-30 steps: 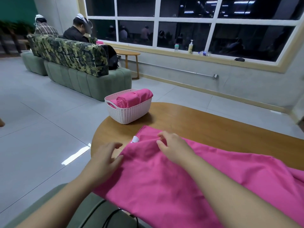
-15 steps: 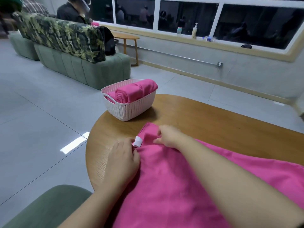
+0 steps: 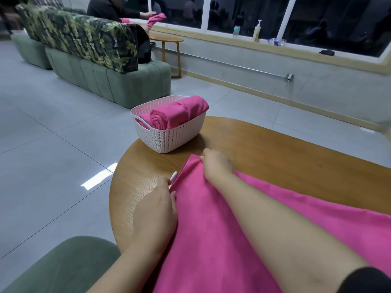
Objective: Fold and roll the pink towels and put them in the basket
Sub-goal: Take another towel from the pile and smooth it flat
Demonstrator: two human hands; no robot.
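The flat pink towel (image 3: 243,218) lies on the round table (image 3: 275,153), its short end just in front of the basket (image 3: 169,136). It looks soft, light and limp, so take it by edges and corners. The left hand (image 3: 156,210) pinches the near corner beside the white tag (image 3: 173,177); the right hand (image 3: 215,163) pinches the far corner. Count: one basket, one flat towel, and at least one rolled towel (image 3: 175,115) inside the basket (further rolls cannot be confirmed).
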